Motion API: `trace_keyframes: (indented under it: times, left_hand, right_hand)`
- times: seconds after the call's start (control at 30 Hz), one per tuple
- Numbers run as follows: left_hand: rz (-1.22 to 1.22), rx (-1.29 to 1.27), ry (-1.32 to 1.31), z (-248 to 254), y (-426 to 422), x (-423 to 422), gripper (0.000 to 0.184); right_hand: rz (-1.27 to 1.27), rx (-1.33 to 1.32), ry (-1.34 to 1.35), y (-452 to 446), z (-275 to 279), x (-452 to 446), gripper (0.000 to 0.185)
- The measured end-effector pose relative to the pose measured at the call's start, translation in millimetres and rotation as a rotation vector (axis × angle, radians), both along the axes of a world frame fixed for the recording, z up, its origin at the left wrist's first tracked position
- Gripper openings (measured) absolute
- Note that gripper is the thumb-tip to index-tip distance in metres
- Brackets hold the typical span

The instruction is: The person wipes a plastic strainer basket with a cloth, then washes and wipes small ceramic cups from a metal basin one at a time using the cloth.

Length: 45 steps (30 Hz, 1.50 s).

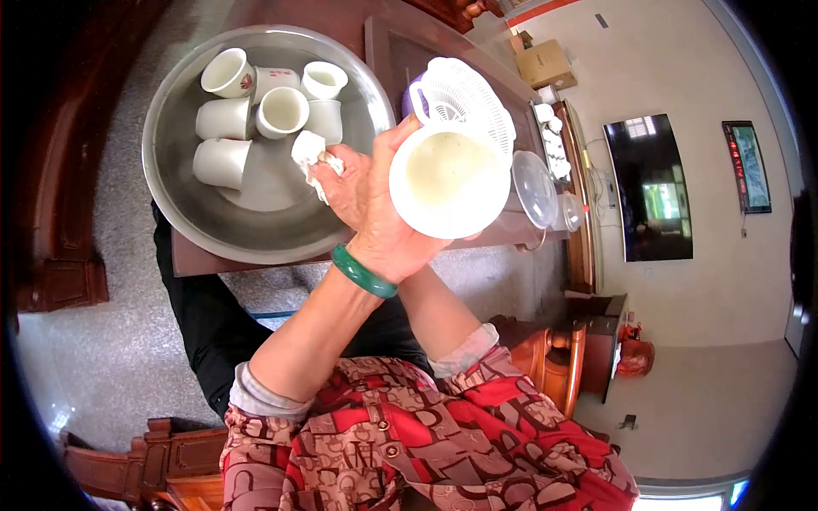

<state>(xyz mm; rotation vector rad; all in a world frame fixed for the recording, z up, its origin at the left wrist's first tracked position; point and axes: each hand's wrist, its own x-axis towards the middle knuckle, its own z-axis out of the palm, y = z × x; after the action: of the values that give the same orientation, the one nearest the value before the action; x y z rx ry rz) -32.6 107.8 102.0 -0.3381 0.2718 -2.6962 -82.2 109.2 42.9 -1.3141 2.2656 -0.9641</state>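
My left hand (385, 204), with a green bangle at the wrist, grips a white cup (449, 180) whose open mouth faces me. My right hand (348, 189) crosses behind the left wrist, its fingers closed on a crumpled white cloth (310, 153) above the basin's right side. Part of this hand is hidden by the left one. In the large metal basin (175, 204) are several white cups (284, 111), some on their sides, others with mouths up, and a little water seems to lie at the bottom.
The basin stands on a dark red table (379, 51). A white slotted plastic basket (477, 89) is just beyond the held cup, with something purple beneath it. Farther right are a clear plastic lid (534, 189), a cardboard box (545, 64) and a wall television (649, 187).
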Motion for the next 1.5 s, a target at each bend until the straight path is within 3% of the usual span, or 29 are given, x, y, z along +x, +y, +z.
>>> trace_keyframes:
  times: [0.03, 0.1, 0.17, 0.27, 0.37, 0.5, 0.6, 0.8, 0.87, 0.97, 1.17, 1.5]
  left_hand:
    - [-0.002, -0.027, -0.034, -0.2, 0.1, -0.1, 0.067]
    - [-0.005, -0.054, -0.070, -5.2, -0.9, -1.0, 0.090]
    - [-0.153, 0.067, 0.150, -17.1, -3.0, -6.2, 0.074]
    - [-0.116, 0.040, 0.227, -21.2, -4.5, -9.3, 0.060]
    - [-0.102, 0.094, 0.108, -18.8, -7.1, -1.7, 0.055]
    - [-0.045, 0.086, -0.174, -11.9, -12.2, 9.3, 0.053]
    - [0.045, 0.010, -0.156, -16.2, -16.8, 13.4, 0.053]
    - [0.038, 0.108, -0.176, -24.2, -21.2, 11.5, 0.054]
    - [-0.010, 0.166, 0.008, -33.0, -20.6, 9.1, 0.053]
    - [-0.038, 0.143, 0.049, -29.6, -16.2, 8.4, 0.051]
    - [0.020, -0.003, 0.024, -33.5, -12.8, 2.4, 0.047]
    - [0.072, 0.000, -0.066, -36.6, -14.2, 3.6, 0.048]
  right_hand:
    - [-0.007, -0.006, 0.027, -0.5, -1.2, 0.2, 0.024]
    - [-0.016, -0.012, 0.051, -0.2, -3.8, -0.8, 0.024]
    - [0.005, -0.020, 0.078, 0.8, -7.5, -3.0, 0.028]
    - [0.017, -0.025, 0.104, 3.6, -2.7, 1.8, 0.030]
    - [0.018, -0.037, 0.100, 5.1, -4.6, 0.2, 0.031]
    - [0.012, -0.085, 0.067, 5.5, -6.8, -4.9, 0.032]
    - [0.009, -0.129, 0.046, 6.3, -12.5, -9.5, 0.032]
    - [0.013, -0.201, 0.012, 9.0, -23.1, -16.2, 0.033]
    - [0.015, -0.226, 0.008, 9.5, -27.9, -19.6, 0.034]
    - [0.017, -0.266, 0.006, 11.4, -32.6, -21.3, 0.035]
    - [0.033, -0.273, -0.001, 16.4, -32.0, -22.3, 0.036]
    - [0.059, -0.267, -0.026, 21.0, -28.3, -16.8, 0.038]
